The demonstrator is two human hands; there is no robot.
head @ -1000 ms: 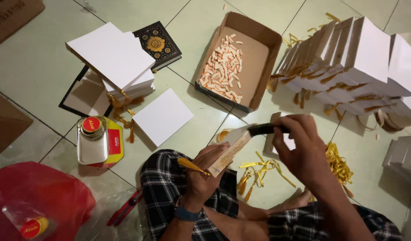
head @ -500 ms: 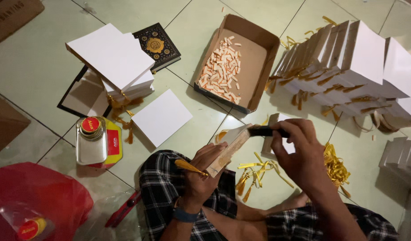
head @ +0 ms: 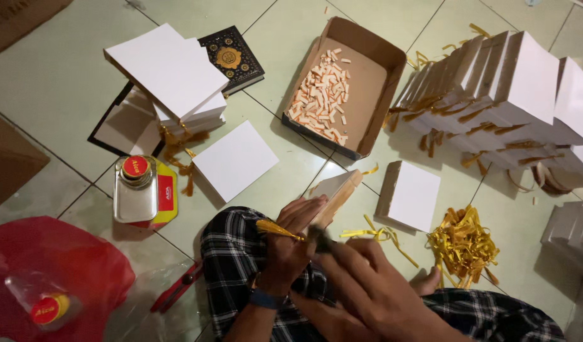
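The left hand (head: 291, 237) grips a white book block (head: 334, 193) with a gold ribbon over the lap, the right hand (head: 361, 278) pinches a dark brush (head: 318, 239) against it, many ribboned white blocks (head: 494, 88) look done, and a few plain ones (head: 234, 158) wait on the floor.

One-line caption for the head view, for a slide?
Seated on a tiled floor, left hand holds a white book block with gold tassel; right hand works its edge.

Bare floor (head: 63, 82) lies open toward the far left corner, and a narrow strip runs between the flat white sheet (head: 236, 159) and the cardboard tray (head: 374, 95). Near the left edge the glue tin (head: 139, 190) and red bag (head: 57, 285) block passage. The right edge is crowded by rows of white book blocks (head: 494, 88) and a heap of yellow ribbons (head: 465, 244).
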